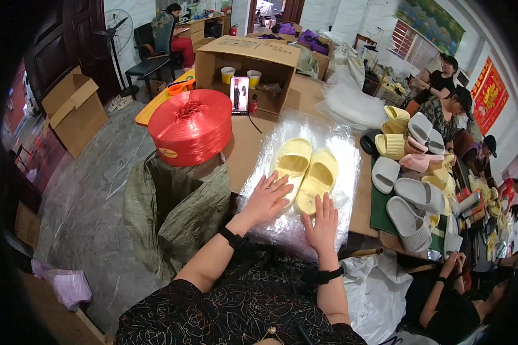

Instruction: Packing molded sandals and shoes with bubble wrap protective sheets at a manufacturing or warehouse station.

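Both hands flat, left hand [266, 198] and right hand [323, 223] fingers spread, touching yellow slippers [305, 172] inside clear bag [339, 146]

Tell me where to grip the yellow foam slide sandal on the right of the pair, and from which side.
Grip the right yellow foam slide sandal at its heel end, coming from the person's near side. It lies flat on the clear plastic sheet, heel toward the right hand, whose fingers already rest there. Its inner side touches the other yellow sandal, so probably pinch heel and outer edge.
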`<state>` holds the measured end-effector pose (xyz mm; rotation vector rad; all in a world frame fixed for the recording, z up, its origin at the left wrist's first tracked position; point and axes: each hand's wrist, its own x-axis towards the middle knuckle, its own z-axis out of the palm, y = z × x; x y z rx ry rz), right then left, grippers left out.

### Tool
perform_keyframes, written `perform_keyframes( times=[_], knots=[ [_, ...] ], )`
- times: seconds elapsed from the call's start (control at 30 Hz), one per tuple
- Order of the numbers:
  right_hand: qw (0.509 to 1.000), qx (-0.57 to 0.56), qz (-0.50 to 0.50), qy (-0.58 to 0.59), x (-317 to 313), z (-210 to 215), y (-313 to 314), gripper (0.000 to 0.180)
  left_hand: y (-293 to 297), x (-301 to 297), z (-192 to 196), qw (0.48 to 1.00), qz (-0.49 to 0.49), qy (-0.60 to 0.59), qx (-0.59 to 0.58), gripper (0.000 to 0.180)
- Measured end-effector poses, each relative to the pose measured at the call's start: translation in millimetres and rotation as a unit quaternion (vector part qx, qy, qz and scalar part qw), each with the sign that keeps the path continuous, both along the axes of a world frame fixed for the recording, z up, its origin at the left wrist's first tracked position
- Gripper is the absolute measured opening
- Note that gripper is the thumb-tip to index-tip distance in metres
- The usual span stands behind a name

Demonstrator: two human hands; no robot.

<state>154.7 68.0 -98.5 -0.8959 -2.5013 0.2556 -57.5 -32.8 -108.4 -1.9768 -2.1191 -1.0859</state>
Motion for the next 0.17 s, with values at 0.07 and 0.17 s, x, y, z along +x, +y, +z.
perform_keyframes(
  times=[0.07, 0.17],
  knots=[
    [1.000, 0.004, 0.002, 0.004, 0.0, -0.1, -0.2, 0.072, 0.1, 0.1, -0.3, 1.000, 0.006, 0.009, 0.005, 0.047],
    [1.000, 0.009, -0.001, -0.002, -0.3, -0.3, -0.2, 0.072, 0.7, 0.2, -1.2, 1.000, 0.009, 0.009, -0.002, 0.048]
  ],
)
